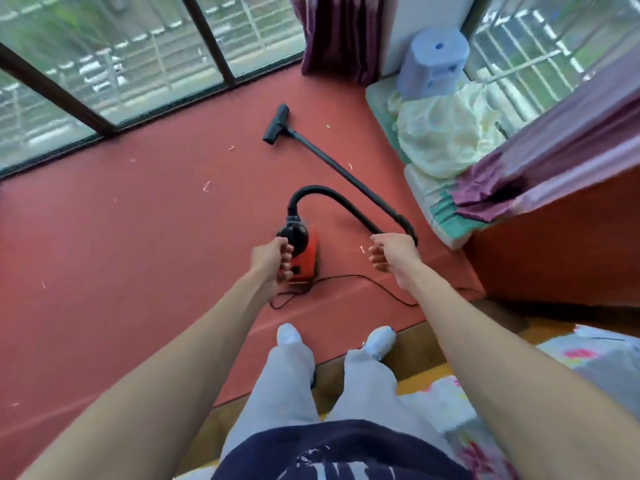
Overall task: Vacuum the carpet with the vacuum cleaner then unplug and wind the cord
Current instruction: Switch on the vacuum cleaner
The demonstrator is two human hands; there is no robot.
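Two hands: left hand [273,259] fingers closed on one vacuum cleaner [300,252], right hand [393,252] fingers closed on its hose [349,202]; one cord [363,280] on carpet [138,237].

The left hand [273,259] covers the top of the small red vacuum cleaner body [304,258]. The thin black power cord [367,280] runs behind the right forearm [450,323], its plug end out of sight. Beyond the windows everything blurs.
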